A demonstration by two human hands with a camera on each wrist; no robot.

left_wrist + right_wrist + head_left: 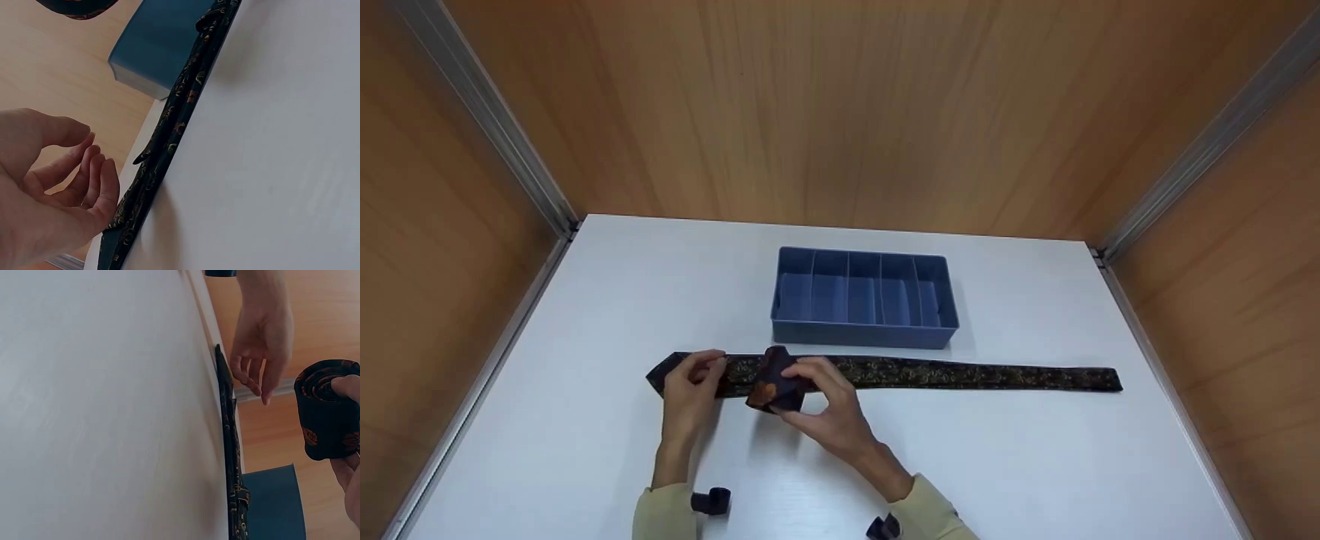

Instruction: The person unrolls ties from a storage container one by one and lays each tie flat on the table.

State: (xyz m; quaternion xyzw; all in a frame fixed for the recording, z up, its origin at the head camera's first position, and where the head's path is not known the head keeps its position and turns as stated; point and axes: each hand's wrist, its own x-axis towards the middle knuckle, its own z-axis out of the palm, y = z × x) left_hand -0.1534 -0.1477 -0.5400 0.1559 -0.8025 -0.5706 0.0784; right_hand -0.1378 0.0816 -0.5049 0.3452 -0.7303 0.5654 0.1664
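Note:
A dark necktie [945, 373] with a small gold pattern lies stretched flat across the table, its pointed end to the left. Above it, my right hand [840, 420] holds a second necktie, rolled up [777, 381], dark with orange flower motifs. The right wrist view shows the coil's spiral end, with the thumb resting against it. My left hand [690, 394] is over the left part of the flat necktie, fingers loosely bent and nothing between them. From the left wrist view, its fingertips [94, 147] look apart from the cloth.
Behind the flat necktie stands a blue tray [862, 332] divided into several compartments, with nothing seen in them. The white table [1035, 457] is enclosed by wood-grain panels [840, 112] at the back and both sides.

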